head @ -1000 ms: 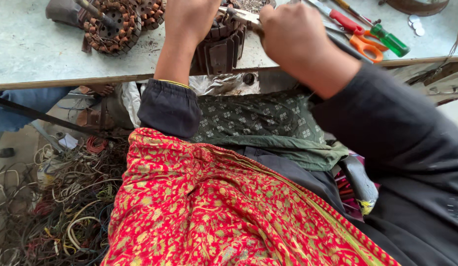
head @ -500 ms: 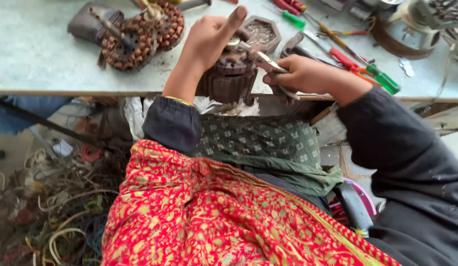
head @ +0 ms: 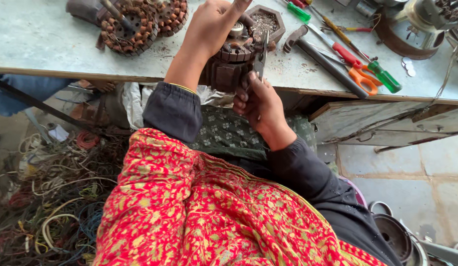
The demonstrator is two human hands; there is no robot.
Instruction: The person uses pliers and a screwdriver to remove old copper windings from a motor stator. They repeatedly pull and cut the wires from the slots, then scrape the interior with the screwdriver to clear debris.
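Your left hand (head: 211,27) grips the top of the brown wound motor core (head: 231,64) at the workbench edge (head: 66,74), forefinger raised. Your right hand (head: 261,106), just below the core, clasps what looks like a pair of pliers (head: 261,56) against its side. A hammer (head: 320,56) lies just right of them.

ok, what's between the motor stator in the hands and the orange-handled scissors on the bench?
Head view: a hammer lies across that stretch, between the stator and the scissors, head up near the hexagonal tray.
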